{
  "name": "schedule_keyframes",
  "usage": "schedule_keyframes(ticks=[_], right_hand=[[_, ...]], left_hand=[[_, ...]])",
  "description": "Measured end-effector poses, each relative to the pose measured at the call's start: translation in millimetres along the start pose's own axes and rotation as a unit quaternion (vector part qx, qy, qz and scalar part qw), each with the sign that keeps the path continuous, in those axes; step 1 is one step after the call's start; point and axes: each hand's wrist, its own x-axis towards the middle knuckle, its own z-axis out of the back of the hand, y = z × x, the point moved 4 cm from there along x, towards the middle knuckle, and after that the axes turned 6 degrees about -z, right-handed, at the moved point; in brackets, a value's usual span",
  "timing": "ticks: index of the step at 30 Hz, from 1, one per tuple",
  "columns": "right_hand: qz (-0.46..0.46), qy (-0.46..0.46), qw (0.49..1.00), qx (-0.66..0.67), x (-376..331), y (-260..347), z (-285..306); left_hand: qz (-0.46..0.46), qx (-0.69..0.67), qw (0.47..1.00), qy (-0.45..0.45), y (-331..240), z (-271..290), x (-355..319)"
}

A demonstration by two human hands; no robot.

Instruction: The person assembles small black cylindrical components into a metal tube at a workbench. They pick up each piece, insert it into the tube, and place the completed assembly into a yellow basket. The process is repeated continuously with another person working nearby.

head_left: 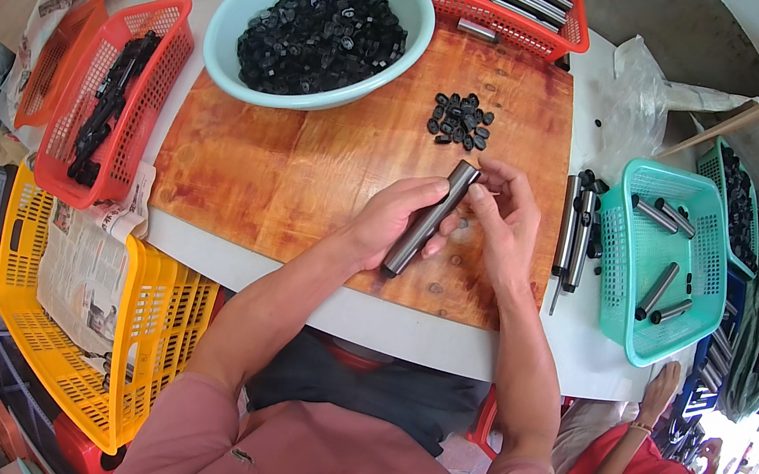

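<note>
Holding a dark metal tube [427, 219] above the counter's [308, 184] front edge, left hand [392, 221] fingers wrapped round it; top end tilts up-right, where right hand [502, 220] fingers seemingly pinch.

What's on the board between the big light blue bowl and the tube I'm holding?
In the head view, bare wooden board separates the light blue bowl from the dark metal tube. The small pile of black caps sits off to the right of that line.

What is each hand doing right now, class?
Left hand: closed around a dark metal tube.
Right hand: fingertips at the tube's upper end; whether they pinch something cannot be told.
</note>
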Motion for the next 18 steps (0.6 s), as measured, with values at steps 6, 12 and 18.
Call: schedule_keyframes(ticks=[6,12,18], right_hand=[[-0.055,0.055,0.997,-0.008,1.8,-5.8,0.7],[-0.051,0.066,0.994,0.067,0.7,-4.7,1.3],[-0.038,0.059,0.996,0.064,0.6,-5.4,1.7]], left_hand=[[0.001,0.026,0.999,0.034,1.7,-3.8,-2.1],[-0.009,0.037,0.999,0.025,2.7,-6.2,0.0],[-0.016,0.107,0.994,0.013,1.9,-11.4,-2.1]])
